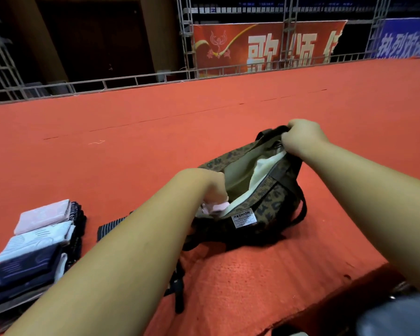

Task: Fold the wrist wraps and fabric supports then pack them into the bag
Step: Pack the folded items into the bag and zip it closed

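The left hand (210, 187) is gripping a pink wrap (218, 206) and pushing it into the bag (272, 204) on the red carpet (155, 141), the right hand (301, 137) pinching its far end open with curled fingers (292, 139); releasing, then fetching from the folded stack (41, 229), is likely coming next.

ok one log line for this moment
left hand: grips pink fabric at bag mouth | right hand: grips bag top | folded stack: unpacked

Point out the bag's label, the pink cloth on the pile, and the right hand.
bag label (243, 218): head view, its white middle.
pink cloth (43, 215): head view, its top face.
right hand (301, 135): head view, its back.
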A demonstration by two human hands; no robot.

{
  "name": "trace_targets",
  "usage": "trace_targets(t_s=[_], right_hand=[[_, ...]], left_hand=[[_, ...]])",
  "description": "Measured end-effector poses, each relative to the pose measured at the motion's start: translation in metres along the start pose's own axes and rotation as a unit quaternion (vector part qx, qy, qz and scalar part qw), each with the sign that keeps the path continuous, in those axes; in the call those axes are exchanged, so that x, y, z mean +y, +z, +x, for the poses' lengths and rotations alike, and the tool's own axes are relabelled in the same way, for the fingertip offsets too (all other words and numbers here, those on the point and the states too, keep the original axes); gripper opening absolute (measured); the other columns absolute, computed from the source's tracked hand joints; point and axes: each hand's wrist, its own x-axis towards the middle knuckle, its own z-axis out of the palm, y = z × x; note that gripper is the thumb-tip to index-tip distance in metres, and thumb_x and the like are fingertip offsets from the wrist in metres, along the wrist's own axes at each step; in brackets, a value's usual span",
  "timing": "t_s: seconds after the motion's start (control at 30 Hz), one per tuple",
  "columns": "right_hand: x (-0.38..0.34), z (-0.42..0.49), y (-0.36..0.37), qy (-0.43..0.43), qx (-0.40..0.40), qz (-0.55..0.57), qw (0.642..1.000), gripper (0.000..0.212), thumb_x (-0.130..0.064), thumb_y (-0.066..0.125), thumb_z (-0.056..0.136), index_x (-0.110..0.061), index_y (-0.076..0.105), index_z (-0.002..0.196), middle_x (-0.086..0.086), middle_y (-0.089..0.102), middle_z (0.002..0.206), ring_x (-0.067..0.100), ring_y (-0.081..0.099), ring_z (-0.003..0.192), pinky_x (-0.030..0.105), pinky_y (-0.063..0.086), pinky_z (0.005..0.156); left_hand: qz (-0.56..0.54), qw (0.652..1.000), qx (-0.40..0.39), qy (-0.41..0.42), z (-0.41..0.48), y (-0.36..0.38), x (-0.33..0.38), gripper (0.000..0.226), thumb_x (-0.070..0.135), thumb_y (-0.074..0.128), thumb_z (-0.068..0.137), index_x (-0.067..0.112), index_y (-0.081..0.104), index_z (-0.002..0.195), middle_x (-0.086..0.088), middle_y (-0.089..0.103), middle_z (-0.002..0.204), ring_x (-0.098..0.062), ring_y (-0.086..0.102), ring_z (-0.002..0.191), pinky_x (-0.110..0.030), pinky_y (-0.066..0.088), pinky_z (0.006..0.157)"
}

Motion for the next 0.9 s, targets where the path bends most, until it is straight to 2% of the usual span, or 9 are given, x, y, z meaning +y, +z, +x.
trace_targets(t_s=[0.07, 0.13, 0.23, 0.33, 0.4, 0.47, 0.57, 0.77, 0.9], right_hand=[[-0.012, 0.001, -0.010, -0.031, 0.000, -0.024, 0.999, 0.014, -0.019, 0.057, 0.099, -0.017, 0.069, 0.105, 0.014, 0.070, 0.116, 0.037, 0.062, 0.105, 0.035, 0.049, 0.080], [-0.018, -0.001, -0.013, -0.046, 0.012, -0.045, 0.998, 0.022, -0.029, 0.057, 0.102, -0.025, 0.072, 0.117, 0.010, 0.071, 0.119, 0.036, 0.066, 0.111, 0.035, 0.050, 0.080], [-0.017, -0.007, -0.011, -0.048, 0.021, -0.090, 0.995, 0.021, -0.034, 0.055, 0.104, -0.029, 0.072, 0.114, 0.007, 0.066, 0.108, 0.034, 0.063, 0.097, 0.035, 0.047, 0.074], [-0.014, -0.013, -0.009, -0.053, 0.010, -0.135, 0.989, 0.023, -0.032, 0.055, 0.103, -0.028, 0.074, 0.117, 0.009, 0.064, 0.105, 0.035, 0.063, 0.094, 0.036, 0.050, 0.076], [-0.012, -0.015, -0.011, -0.057, 0.007, -0.142, 0.988, 0.024, -0.031, 0.056, 0.103, -0.029, 0.074, 0.118, 0.010, 0.067, 0.109, 0.036, 0.067, 0.098, 0.037, 0.052, 0.077], [-0.013, -0.016, -0.017, -0.064, 0.026, -0.131, 0.989, 0.023, -0.031, 0.054, 0.104, -0.029, 0.074, 0.114, 0.009, 0.068, 0.106, 0.036, 0.066, 0.093, 0.038, 0.053, 0.075], [-0.015, -0.014, -0.030, -0.069, 0.107, -0.079, 0.989, 0.021, -0.031, 0.051, 0.103, -0.023, 0.070, 0.104, 0.009, 0.067, 0.097, 0.036, 0.060, 0.086, 0.038, 0.049, 0.072], [-0.025, -0.020, -0.047, -0.074, 0.137, -0.047, 0.987, 0.024, -0.033, 0.052, 0.102, -0.024, 0.073, 0.111, 0.012, 0.069, 0.102, 0.041, 0.066, 0.097, 0.040, 0.053, 0.076], [-0.029, -0.027, -0.039, -0.040, 0.041, -0.133, 0.989, 0.024, -0.026, 0.053, 0.099, -0.021, 0.074, 0.110, 0.009, 0.062, 0.097, 0.036, 0.060, 0.088, 0.038, 0.049, 0.075]], left_hand=[[0.009, 1.000, 0.003, 0.024, -0.009, -0.010, -0.005, 0.044, 0.042, 0.060, 0.096, 0.011, 0.067, 0.126, -0.005, 0.079, 0.108, -0.029, 0.075, 0.101, -0.036, 0.056, 0.082], [-0.008, 0.997, -0.064, 0.041, -0.013, -0.013, -0.020, 0.058, 0.064, 0.056, 0.101, 0.011, 0.069, 0.119, -0.010, 0.071, 0.112, -0.019, 0.074, 0.096, -0.027, 0.053, 0.082], [0.081, 0.989, -0.121, 0.025, -0.013, -0.010, -0.049, 0.094, 0.098, 0.065, 0.065, 0.027, 0.075, 0.125, 0.002, 0.073, 0.121, -0.017, 0.071, 0.108, -0.034, 0.052, 0.103], [0.205, 0.976, -0.052, 0.046, -0.014, -0.006, -0.061, 0.052, 0.056, 0.080, 0.088, 0.029, 0.073, 0.131, 0.005, 0.073, 0.105, -0.026, 0.064, 0.099, -0.032, 0.048, 0.087], [0.219, 0.971, 0.007, 0.091, -0.024, -0.012, -0.063, 0.025, 0.033, 0.073, 0.097, 0.027, 0.075, 0.121, 0.007, 0.060, 0.083, -0.028, 0.057, 0.089, -0.032, 0.041, 0.077], [0.227, 0.965, 0.065, 0.111, -0.032, -0.024, -0.067, 0.005, 0.026, 0.067, 0.099, 0.027, 0.071, 0.103, 0.004, 0.057, 0.081, -0.030, 0.058, 0.089, -0.033, 0.040, 0.074], [0.209, 0.962, 0.139, 0.105, -0.045, -0.048, -0.074, 0.004, 0.021, 0.064, 0.096, 0.020, 0.065, 0.093, -0.002, 0.063, 0.087, -0.032, 0.060, 0.089, -0.037, 0.045, 0.070], [0.249, 0.954, 0.128, 0.107, -0.061, -0.054, -0.068, 0.008, 0.019, 0.064, 0.095, 0.020, 0.072, 0.096, -0.005, 0.068, 0.092, -0.032, 0.063, 0.090, -0.034, 0.038, 0.062], [0.251, 0.957, 0.105, 0.104, -0.060, -0.044, -0.057, 0.010, 0.018, 0.063, 0.093, 0.017, 0.072, 0.097, -0.008, 0.067, 0.091, -0.033, 0.059, 0.084, -0.033, 0.032, 0.054]])
